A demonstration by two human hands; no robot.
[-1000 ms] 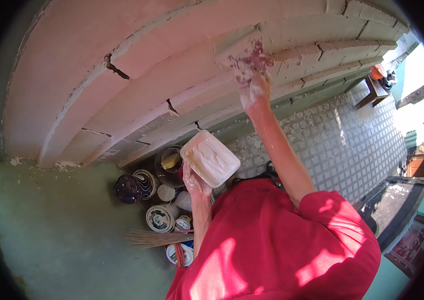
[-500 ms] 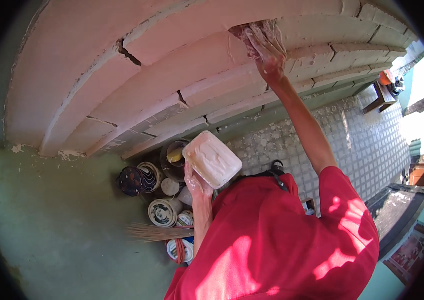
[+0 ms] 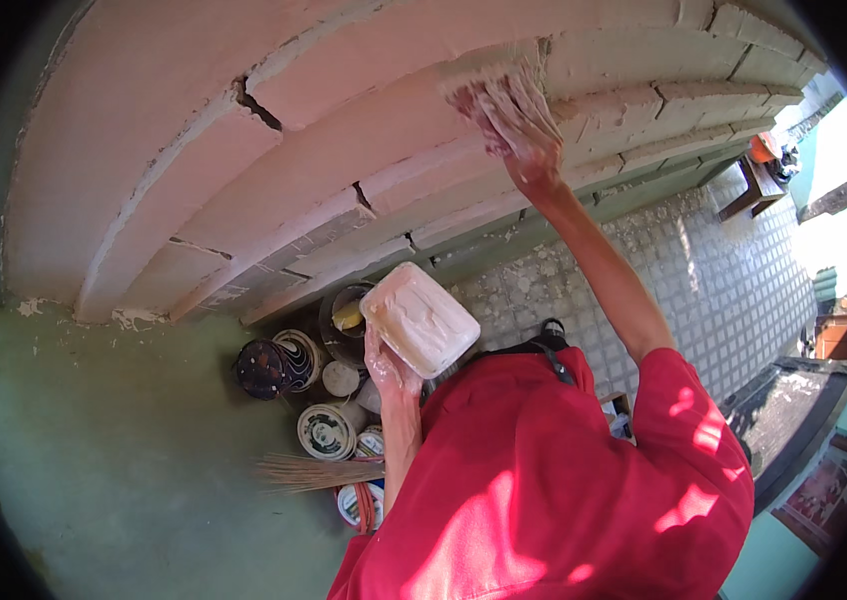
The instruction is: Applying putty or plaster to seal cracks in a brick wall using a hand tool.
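My right hand, smeared with pale putty, is raised to the stepped pink plaster surface. It grips a flat spreader whose blade lies against that surface, coated in putty and partly hidden by my fingers. Lower down, my left hand holds a white rectangular tub of creamy putty from below and the side, its fingers curled at the edge. Cracks and gaps break the plaster ledges around the spreader.
Buckets and pots cluster below the tub, with a bundle of thin sticks and a dark bucket holding something yellow. A wooden stool stands on the tiled floor at right. A dark worktop is at lower right.
My right hand and spreader went up and right, then came back slightly down and left along the plaster. My left hand with the tub stays nearly in place.
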